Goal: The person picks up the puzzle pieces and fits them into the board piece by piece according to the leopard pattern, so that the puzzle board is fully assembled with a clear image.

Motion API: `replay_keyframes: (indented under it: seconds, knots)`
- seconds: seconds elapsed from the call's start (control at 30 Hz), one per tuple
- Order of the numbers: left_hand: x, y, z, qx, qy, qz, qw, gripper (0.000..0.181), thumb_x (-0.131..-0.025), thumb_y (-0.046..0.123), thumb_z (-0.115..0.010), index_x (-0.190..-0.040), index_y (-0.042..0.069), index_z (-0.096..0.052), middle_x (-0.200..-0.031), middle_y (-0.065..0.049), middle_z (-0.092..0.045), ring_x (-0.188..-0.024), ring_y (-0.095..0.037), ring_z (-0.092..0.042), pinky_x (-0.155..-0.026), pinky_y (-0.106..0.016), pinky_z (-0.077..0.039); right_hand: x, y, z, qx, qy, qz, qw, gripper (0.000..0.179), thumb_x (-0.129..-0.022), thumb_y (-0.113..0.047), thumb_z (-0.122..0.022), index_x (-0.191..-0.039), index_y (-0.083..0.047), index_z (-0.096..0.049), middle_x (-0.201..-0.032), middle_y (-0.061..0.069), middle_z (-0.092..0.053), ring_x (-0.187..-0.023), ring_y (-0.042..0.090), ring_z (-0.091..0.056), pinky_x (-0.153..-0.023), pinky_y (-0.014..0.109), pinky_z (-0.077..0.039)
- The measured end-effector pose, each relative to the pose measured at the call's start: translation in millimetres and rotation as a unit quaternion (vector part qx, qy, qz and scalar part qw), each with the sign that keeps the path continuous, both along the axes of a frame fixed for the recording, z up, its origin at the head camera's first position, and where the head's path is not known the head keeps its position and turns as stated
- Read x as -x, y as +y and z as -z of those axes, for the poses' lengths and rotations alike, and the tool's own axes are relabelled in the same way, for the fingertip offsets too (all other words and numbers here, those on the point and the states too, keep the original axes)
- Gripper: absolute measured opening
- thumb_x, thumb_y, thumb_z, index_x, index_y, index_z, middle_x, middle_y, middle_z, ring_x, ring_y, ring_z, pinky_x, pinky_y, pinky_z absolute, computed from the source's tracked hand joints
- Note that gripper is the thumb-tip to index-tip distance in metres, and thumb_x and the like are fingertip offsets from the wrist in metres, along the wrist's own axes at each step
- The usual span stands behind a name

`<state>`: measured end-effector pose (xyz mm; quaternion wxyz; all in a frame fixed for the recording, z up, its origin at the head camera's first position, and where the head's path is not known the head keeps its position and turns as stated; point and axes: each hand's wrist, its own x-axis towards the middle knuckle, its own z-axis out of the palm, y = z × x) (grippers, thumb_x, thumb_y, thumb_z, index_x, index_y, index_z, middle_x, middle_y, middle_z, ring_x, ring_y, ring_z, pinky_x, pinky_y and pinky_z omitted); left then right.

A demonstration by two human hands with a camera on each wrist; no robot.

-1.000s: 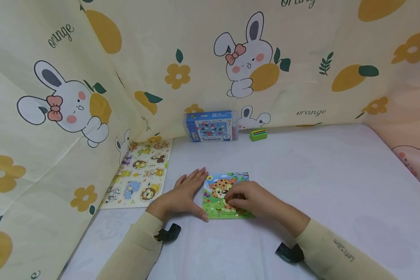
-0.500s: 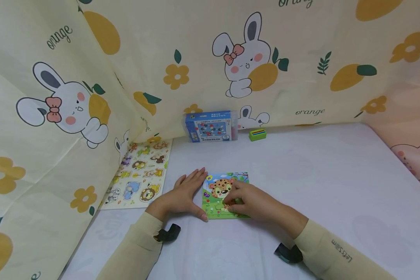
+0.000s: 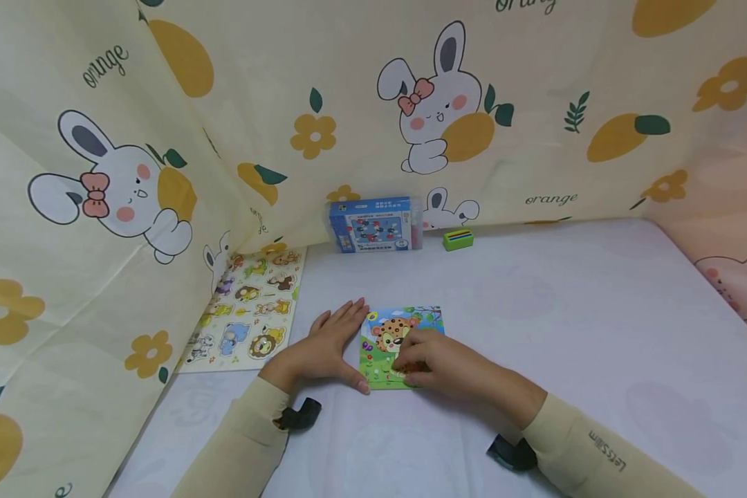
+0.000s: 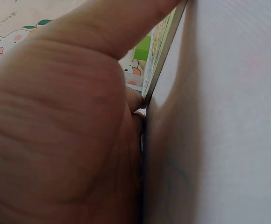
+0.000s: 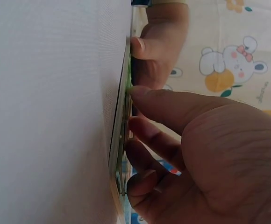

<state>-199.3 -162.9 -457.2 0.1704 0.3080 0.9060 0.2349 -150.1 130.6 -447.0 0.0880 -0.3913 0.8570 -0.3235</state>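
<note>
A small square puzzle board (image 3: 380, 377) with a spotted leopard cub picture lies flat on the white table. My left hand (image 3: 324, 353) rests at its left side, fingers spread and straight, with the thumb at the lower left corner. Over the board's right half, my right hand (image 3: 451, 356) has its fingers bent down onto the picture. Thumb and fingertips pinch a puzzle piece of the leopard's body, low against the board; the hand hides most of it. In the right wrist view the thumb tip (image 5: 138, 93) and fingertips meet the surface of the board (image 5: 120, 116).
A larger sheet with several animal figures (image 3: 249, 325) lies to the left, against the cloth wall. At the back stand a blue boxed set (image 3: 376, 225) and a small green block with coloured stripes (image 3: 458, 240). Patterned cloth (image 3: 361, 104) surrounds the table.
My right hand has shifted slightly left and down over the board, its fingertips covering more of the leopard's body. My left hand and the board have stayed in place.
</note>
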Motion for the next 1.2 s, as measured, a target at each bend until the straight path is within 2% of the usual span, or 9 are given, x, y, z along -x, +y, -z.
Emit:
replay_keyframes:
  seconds: [0.27, 0.53, 0.8, 1.2]
  knots:
    - [1.5, -1.0, 2.6, 0.001, 0.000, -0.001, 1.0000, 0.149, -0.067, 0.070, -0.096, -0.176, 0.013, -0.012, -0.182, 0.001, -0.001, -0.165, -0.019, 0.006, -0.129, -0.052, 0.005, -1.9, 0, -2.6, -0.014, 0.056, -0.004, 0.9983, 0.023, -0.096, 0.000, -0.080, -0.111, -0.016, -0.086, -0.114, -0.009, -0.068, -0.110, 0.018, -0.059, -0.096, 0.037, -0.055]
    - [0.9, -0.3, 0.7, 0.007, 0.002, 0.001, 1.0000, 0.149, -0.068, 0.069, -0.096, -0.176, 0.012, -0.011, -0.182, 0.000, 0.000, -0.166, -0.021, 0.006, -0.129, -0.053, 0.005, -5.0, -1, -9.1, -0.035, 0.045, -0.014, 0.9983, 0.020, -0.097, -0.006, -0.083, -0.112, -0.019, -0.085, -0.111, -0.013, -0.067, -0.109, 0.015, -0.058, -0.096, 0.037, -0.055]
    - [0.1, 0.2, -1.6, -0.005, -0.007, -0.002, 1.0000, 0.147, -0.068, 0.067, -0.098, -0.176, 0.011, -0.014, -0.182, -0.001, -0.003, -0.166, -0.022, 0.005, -0.129, -0.055, 0.006, -9.2, -3, -12.7, -0.047, 0.074, -0.015, 0.9960, 0.018, -0.096, -0.001, -0.081, -0.108, -0.014, -0.085, -0.106, -0.009, -0.067, -0.102, 0.011, -0.060, -0.091, 0.032, -0.057]
    - [-0.4, 0.6, -1.6, -0.005, -0.004, -0.003, 1.0000, 0.147, -0.068, 0.066, -0.099, -0.176, 0.010, -0.016, -0.182, -0.002, -0.005, -0.166, -0.022, 0.004, -0.129, -0.056, 0.005, -8.5, -4, -7.5, -0.027, 0.106, -0.020, 0.9938, 0.020, -0.094, 0.003, -0.082, -0.110, -0.009, -0.086, -0.113, -0.001, -0.067, -0.105, 0.018, -0.062, -0.090, 0.031, -0.058]
